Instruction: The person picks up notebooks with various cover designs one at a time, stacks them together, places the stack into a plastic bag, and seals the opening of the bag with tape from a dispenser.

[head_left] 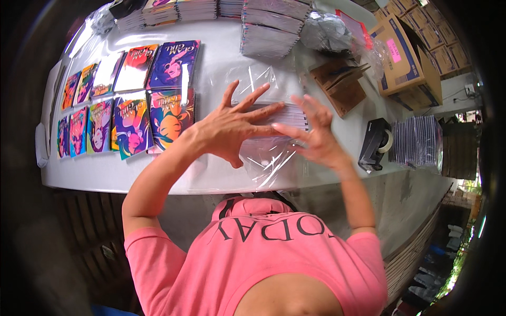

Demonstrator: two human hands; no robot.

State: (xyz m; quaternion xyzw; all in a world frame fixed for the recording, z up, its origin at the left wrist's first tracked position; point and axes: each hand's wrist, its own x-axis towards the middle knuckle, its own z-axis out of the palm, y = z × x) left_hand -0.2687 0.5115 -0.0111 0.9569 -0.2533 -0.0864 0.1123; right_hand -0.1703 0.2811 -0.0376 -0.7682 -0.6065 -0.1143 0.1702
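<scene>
A spiral-bound notebook stack [298, 117] lies on the white table in front of me, partly hidden beneath my hands. Clear plastic wrap [269, 166] spreads around it, wrinkled and shiny, toward the near table edge. My left hand [232, 122] is open, its fingers fanned out across the left part of the stack. Over the right end, my right hand [316, 136] is open too, fingers apart and slightly blurred. Its fingertips come close to those of the left hand. I cannot tell how firmly either hand touches the plastic.
Colourful notebooks [133, 124] lie in two rows at left. Tall notebook stacks [271, 29] stand at the back. To the right are a folded brown cardboard piece [340, 87], a black tape dispenser [375, 145], wrapped notebooks [416, 141] and an open carton [406, 63].
</scene>
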